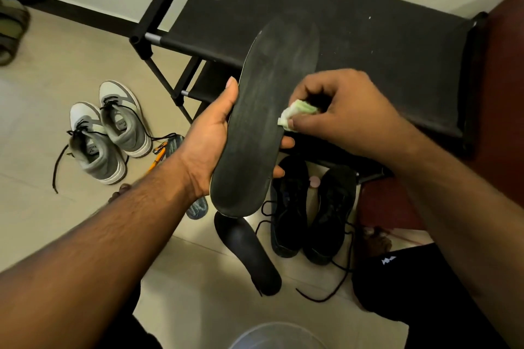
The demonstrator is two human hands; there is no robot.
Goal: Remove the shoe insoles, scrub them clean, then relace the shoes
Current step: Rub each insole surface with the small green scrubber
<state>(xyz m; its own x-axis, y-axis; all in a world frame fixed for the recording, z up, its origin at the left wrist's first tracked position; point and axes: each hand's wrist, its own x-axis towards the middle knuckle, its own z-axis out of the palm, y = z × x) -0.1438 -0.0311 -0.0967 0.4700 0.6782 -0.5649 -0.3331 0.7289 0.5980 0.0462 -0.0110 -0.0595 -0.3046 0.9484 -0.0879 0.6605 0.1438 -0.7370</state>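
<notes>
Black and dusty, the held insole is the landmark: it runs lengthwise away from the person, toe end up toward the black fabric shoe rack, heel end down toward the floor, tipped a little to the right at the top. The left hand grips it from the left edge, thumb along that edge and fingers curled round behind, their tips showing at the right edge. The right hand pinches a small pale green cloth against the insole's right edge, about midway along its length.

Beyond the insole's toe end the rack's top shelf leaves little open room; to the insole's left the floor lies open as far as the grey and white sneakers.

Beige floor tiles lie under everything, meeting a pale wall with a dark skirting beyond the insole on the left. Directly below the heel end a second black insole lies flat on the tiles, long axis slanting down to the right. Just right of it stand the black shoes, laces loose. A translucent bucket rim shows well below the insole.
</notes>
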